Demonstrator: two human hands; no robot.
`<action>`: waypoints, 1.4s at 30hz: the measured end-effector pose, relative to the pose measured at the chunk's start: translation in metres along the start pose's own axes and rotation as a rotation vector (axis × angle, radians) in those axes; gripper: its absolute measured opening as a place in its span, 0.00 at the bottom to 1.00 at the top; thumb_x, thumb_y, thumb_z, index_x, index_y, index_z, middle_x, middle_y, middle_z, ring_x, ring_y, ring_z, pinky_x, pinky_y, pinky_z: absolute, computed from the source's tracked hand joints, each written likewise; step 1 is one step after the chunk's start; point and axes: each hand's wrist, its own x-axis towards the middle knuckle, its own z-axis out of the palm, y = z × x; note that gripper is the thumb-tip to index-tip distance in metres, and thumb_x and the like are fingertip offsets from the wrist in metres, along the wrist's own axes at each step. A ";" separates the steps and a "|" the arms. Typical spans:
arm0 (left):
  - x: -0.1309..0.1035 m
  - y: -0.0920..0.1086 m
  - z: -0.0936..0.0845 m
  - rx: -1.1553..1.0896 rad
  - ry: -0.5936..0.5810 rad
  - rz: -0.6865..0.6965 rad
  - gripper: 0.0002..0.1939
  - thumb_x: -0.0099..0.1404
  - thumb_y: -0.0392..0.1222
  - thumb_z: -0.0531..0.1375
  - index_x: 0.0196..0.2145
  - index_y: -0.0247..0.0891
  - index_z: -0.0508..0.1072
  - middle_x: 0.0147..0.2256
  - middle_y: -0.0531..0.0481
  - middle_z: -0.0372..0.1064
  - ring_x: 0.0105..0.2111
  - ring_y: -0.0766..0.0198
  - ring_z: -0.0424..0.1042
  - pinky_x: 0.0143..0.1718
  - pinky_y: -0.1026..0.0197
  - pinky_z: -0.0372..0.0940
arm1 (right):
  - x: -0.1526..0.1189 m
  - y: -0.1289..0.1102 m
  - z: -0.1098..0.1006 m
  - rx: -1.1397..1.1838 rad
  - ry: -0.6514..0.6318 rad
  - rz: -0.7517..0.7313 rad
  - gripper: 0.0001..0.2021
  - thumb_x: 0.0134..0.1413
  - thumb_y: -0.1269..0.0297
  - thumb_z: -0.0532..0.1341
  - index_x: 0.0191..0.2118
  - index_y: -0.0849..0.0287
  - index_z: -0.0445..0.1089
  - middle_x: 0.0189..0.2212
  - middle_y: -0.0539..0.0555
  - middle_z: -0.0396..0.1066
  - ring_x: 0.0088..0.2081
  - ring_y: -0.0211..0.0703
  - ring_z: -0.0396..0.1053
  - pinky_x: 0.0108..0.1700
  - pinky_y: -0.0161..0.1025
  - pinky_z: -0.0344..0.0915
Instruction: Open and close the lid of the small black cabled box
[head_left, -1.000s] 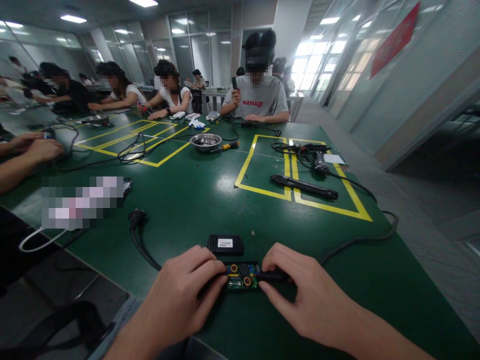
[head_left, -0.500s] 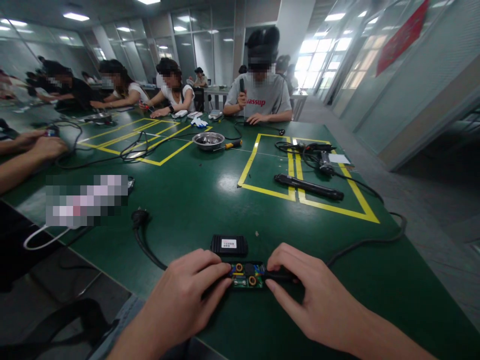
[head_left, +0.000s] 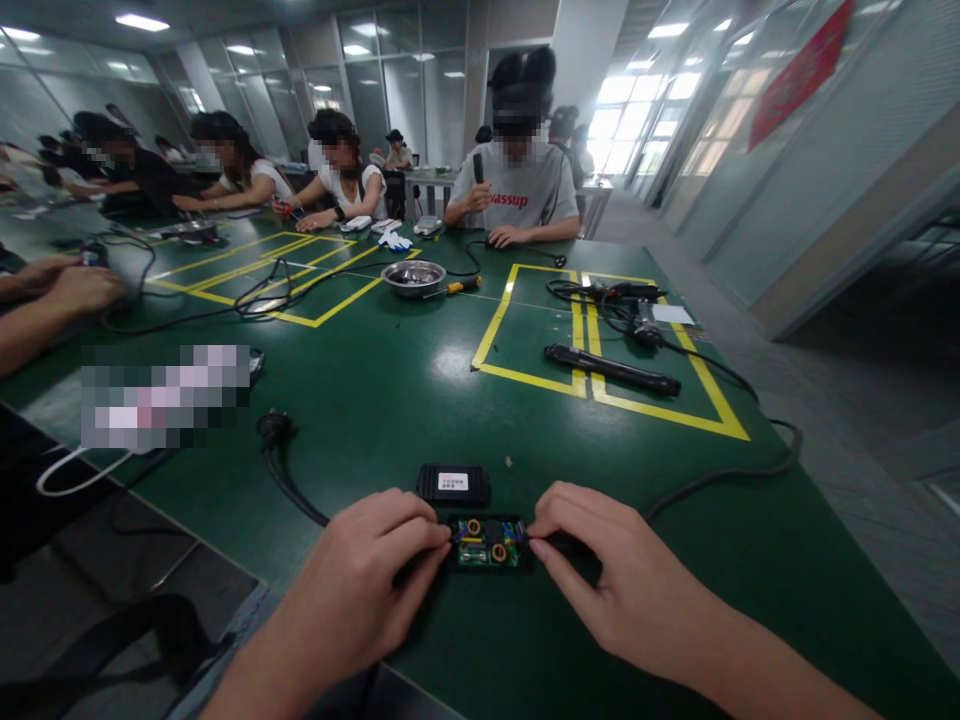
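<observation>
An open black case with a green circuit board [head_left: 490, 545] lies on the table between my hands. Copper coils and coloured wires show inside it. My left hand [head_left: 375, 575] pinches the black cable where it enters the case's left end. At the right end, my right hand [head_left: 607, 570] is closed on the other black cable, its thumb and forefinger by the case edge. Just beyond the case lies a black ribbed cover [head_left: 454, 484] with a white label.
A plug [head_left: 274, 428] stands left of my hands. Farther off are a metal bowl [head_left: 413, 279], a yellow-handled screwdriver [head_left: 463, 285], a black rod [head_left: 611, 370] and a heap of cabled tools [head_left: 645, 322]. A blurred-out object [head_left: 165, 398] lies left. Several people sit around the green table [head_left: 360, 370].
My fingers have drawn back outward from over the board to the case's two ends, so more of the board shows. The whole view has shifted slightly.
</observation>
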 end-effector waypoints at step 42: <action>0.019 -0.006 0.010 -0.109 0.032 -0.316 0.14 0.74 0.33 0.68 0.54 0.44 0.80 0.48 0.47 0.84 0.47 0.53 0.83 0.52 0.50 0.80 | 0.003 -0.002 0.005 0.019 -0.075 0.204 0.24 0.58 0.70 0.74 0.59 0.56 0.71 0.42 0.55 0.77 0.43 0.55 0.74 0.45 0.51 0.71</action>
